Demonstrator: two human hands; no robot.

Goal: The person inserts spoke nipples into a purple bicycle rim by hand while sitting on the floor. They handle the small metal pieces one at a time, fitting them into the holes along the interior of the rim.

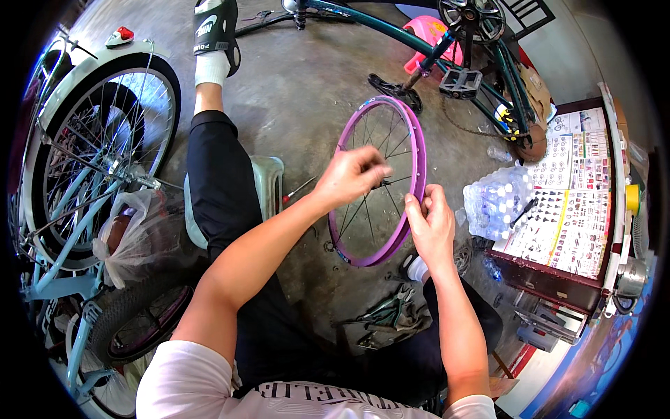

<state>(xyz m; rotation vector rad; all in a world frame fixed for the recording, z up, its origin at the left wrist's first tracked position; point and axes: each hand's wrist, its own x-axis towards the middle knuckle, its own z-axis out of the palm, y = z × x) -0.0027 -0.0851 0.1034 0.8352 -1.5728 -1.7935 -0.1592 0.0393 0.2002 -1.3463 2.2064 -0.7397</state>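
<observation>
A purple bicycle wheel rim with dark spokes stands tilted in front of me, above the concrete floor. My right hand is closed on its right side, thumb and fingers pinching the rim. Over the spokes at the wheel's left half is my left hand. Its fingers are bent and smeared by motion, so whether they hold a spoke or anything else is unclear. Below the wheel, pliers and other hand tools lie on the floor by my right leg. A screwdriver lies left of the wheel.
A teal bicycle frame with cranks and pedals is at the far side. Bicycles with a large wheel crowd the left. A pale plastic stool is beside my left leg. Wrapped water bottles stand by a chart-covered cabinet.
</observation>
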